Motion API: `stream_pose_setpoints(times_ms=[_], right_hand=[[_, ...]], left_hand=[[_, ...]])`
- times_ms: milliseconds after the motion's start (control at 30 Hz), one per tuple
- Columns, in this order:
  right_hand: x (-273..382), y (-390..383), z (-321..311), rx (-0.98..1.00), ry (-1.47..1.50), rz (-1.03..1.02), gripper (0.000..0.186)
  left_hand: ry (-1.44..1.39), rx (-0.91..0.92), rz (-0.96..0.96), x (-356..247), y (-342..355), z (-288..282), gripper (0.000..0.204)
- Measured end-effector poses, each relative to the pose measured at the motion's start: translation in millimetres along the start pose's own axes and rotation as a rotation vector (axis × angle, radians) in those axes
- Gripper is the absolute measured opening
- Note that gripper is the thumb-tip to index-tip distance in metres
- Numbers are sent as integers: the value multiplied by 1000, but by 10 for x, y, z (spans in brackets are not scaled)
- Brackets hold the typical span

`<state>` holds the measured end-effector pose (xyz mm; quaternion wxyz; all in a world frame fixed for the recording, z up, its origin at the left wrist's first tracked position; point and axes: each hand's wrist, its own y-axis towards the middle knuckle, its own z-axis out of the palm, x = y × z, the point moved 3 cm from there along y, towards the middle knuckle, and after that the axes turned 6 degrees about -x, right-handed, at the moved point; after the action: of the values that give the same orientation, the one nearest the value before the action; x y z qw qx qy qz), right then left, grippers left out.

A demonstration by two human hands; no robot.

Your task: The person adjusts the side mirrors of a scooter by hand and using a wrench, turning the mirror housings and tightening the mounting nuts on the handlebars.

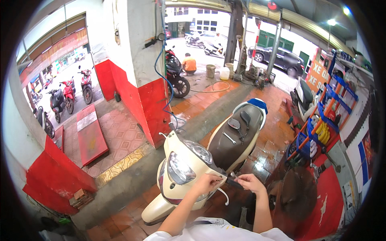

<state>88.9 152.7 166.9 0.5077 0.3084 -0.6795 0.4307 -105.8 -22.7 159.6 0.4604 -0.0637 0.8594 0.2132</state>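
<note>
Right now, both hands work at the handlebar end of the cream scooter (pixel 183 170), which stands just in front of the person, nose toward them. The left hand (pixel 207 184) rests at the corner of the front cover, its fingers bunched together; whether they pinch anything I cannot tell. The right hand (pixel 251 184) is beside the dark grip (pixel 234 183), thumb and finger seeming to pinch a small metal piece (pixel 233 175), too small to name.

To do this well, I would steady the bar with the left hand and keep the small piece straight in line, turning gently so nothing scrapes the paint. The 2 mirrors (pixel 237 121) and the wrench (pixel 229 137) lie loose on the seat (pixel 225 141), so rocking the scooter could slide them off.

The brake lever (pixel 224 197) juts out below the hands, an edge to mind. Tiled floor (pixel 265 146) gives elbow room between the seat and the cluttered shelf (pixel 317 128); the red-and-white pillar (pixel 152 108) bounds the far left side.
</note>
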Motion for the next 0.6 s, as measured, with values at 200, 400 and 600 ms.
stream_pose_setpoints(times_ms=[200, 400, 600], right_hand=[[-532, 4, 522, -263, 611, 1, 29], [-670, 57, 637, -238, 679, 27, 31], [-552, 29, 587, -347, 586, 70, 34]], left_hand=[[156, -76, -53, -109, 66, 131, 25], [118, -80, 225, -130, 79, 65, 27], [188, -94, -34, -197, 127, 126, 21]])
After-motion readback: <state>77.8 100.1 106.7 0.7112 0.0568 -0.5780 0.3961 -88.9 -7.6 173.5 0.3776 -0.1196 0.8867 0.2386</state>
